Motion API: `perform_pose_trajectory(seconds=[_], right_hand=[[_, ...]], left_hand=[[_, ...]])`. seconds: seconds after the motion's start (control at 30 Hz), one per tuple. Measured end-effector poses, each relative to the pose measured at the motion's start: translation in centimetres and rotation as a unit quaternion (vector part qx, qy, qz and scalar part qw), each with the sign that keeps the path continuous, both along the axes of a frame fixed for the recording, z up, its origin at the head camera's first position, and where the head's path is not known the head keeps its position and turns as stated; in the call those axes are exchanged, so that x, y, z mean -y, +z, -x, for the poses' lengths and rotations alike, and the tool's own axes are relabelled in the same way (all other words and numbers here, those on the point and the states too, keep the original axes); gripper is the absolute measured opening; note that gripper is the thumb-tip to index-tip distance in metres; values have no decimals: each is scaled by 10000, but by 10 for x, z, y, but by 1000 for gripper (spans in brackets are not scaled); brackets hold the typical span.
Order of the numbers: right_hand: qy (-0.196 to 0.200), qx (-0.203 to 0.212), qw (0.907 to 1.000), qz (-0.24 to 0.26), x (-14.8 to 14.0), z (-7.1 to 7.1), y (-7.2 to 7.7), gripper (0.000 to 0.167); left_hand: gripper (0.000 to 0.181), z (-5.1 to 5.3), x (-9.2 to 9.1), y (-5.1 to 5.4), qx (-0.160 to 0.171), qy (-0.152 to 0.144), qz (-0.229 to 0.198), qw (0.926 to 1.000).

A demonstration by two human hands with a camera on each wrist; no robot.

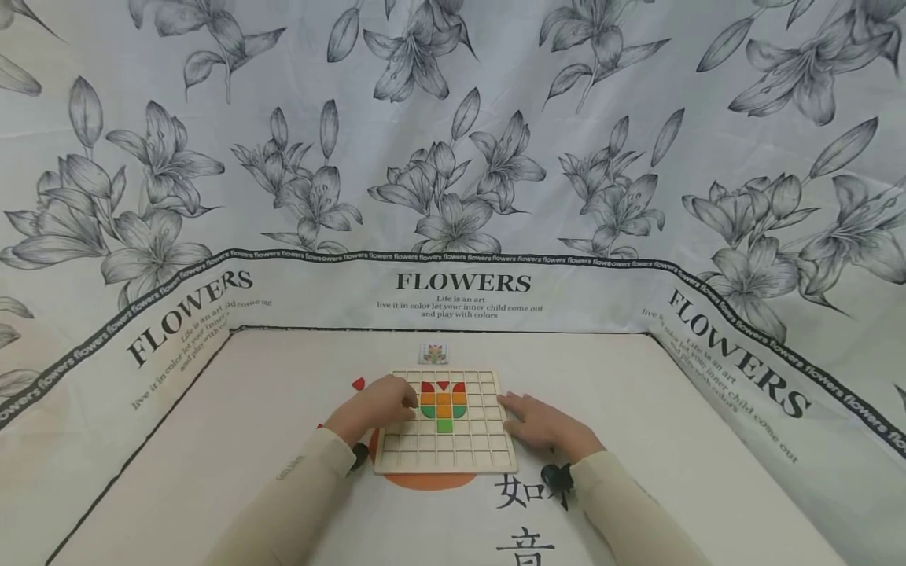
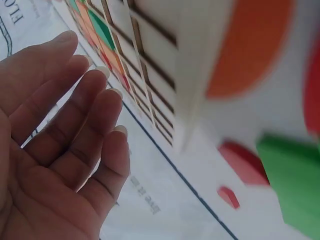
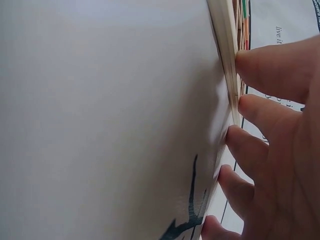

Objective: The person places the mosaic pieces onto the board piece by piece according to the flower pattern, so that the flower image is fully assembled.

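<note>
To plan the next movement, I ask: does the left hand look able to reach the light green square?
Probably yes. The left hand, partly over the board, looks empty; the cell just left of the light green square is bare, and the right hand is at the opposite edge.

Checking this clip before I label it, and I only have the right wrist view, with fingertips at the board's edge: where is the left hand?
Observer: In the head view, the left hand has its fingertips over the left part of the grid board.
Operator: Is it carrying a piece?
Observer: None shows in it; the left wrist view looks onto its palm, with the fingers loosely bent.
Operator: Anything lying beyond the board's far edge?
Observer: Yes, a small picture card lies there in the head view.
</note>
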State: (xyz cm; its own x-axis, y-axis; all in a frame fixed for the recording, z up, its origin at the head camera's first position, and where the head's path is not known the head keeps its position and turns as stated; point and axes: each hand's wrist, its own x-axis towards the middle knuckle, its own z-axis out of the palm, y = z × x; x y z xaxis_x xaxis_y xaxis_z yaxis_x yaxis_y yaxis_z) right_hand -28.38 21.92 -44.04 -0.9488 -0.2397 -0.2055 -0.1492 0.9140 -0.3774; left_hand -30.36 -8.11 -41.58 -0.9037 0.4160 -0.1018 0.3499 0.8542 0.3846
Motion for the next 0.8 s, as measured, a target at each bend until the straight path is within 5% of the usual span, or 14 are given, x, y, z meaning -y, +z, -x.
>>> perform_pose_trajectory(seconds=[0.47,0.8], right_hand=[[139,-133,9997,-117,1,-2,1,57],[83,-181,9997,-144,3,-2,0,57]], left_hand=[[22,7,47,3,588,809,140,9949],[22,9,65,-3,635,1017,372,9921]])
